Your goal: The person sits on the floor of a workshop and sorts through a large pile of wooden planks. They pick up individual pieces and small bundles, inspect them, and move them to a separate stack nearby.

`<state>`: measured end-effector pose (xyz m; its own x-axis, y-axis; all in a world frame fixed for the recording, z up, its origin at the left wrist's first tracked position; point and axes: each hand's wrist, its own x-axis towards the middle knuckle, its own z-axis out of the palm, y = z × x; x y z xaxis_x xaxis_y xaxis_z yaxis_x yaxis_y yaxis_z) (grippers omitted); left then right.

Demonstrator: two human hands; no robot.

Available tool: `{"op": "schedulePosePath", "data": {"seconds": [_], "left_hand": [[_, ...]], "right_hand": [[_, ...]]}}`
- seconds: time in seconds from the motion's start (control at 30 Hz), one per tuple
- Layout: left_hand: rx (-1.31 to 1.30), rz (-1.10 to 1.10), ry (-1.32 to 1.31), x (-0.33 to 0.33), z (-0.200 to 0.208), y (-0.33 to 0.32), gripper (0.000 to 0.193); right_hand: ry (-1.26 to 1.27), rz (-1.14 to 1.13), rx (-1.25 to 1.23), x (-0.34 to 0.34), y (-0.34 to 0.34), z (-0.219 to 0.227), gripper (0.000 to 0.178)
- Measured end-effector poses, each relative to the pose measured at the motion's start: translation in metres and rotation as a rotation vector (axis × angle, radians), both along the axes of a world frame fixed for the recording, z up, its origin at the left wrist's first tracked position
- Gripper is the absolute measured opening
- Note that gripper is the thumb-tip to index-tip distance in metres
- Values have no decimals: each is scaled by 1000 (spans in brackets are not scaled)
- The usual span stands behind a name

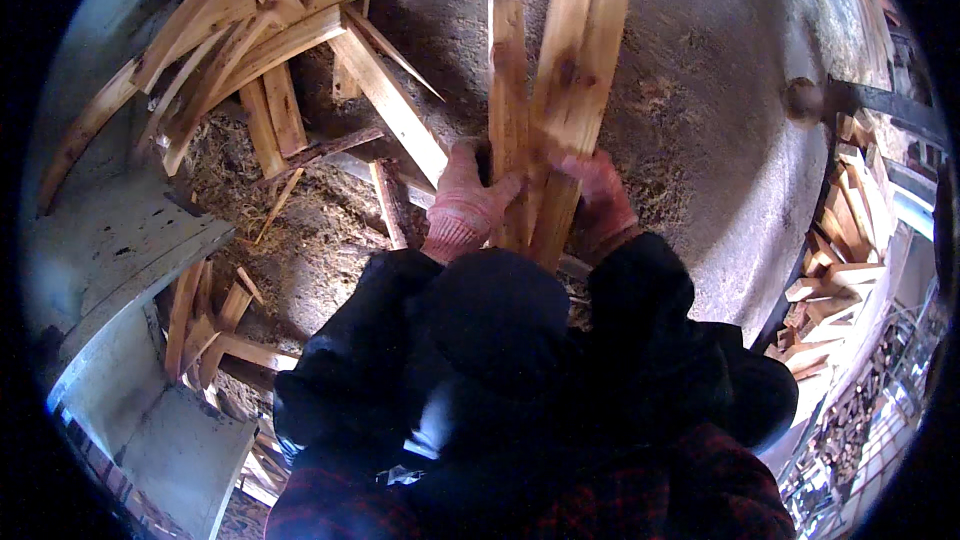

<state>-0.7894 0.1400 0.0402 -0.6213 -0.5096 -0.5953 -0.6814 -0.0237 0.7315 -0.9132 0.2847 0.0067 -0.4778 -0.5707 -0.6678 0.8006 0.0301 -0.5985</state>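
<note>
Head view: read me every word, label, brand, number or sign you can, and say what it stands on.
No text can be read.
Wooden boards in hand: only grain and dark knots.
Grey metal panel at left: dark marks, none legible.
Far-right clutter: too small and blurred to tell.

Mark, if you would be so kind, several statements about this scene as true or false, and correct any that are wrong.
1. The left hand and right hand both wear pinkish gloves. True.
2. The right hand touches no wood. False: it is on two boards.
3. Split wood pieces lie heaped at the upper left. True.
4. Both arms are clad in bright yellow. False: the sleeves are dark.
</note>
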Motion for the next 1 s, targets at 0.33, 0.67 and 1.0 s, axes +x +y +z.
{"op": "schedulePosePath", "data": {"seconds": [0.33, 0.67, 1.0], "left_hand": [[-562, 197, -211, 8, -31, -64, 78], [-294, 199, 141, 7, -71, -53, 47], [541, 209, 174, 5, -14, 17, 64]], "right_hand": [[247, 191, 202, -50, 18, -30, 38], [-236, 27, -74, 17, 2, 1, 51], [-124, 45, -74, 2, 31, 64, 60]]}}
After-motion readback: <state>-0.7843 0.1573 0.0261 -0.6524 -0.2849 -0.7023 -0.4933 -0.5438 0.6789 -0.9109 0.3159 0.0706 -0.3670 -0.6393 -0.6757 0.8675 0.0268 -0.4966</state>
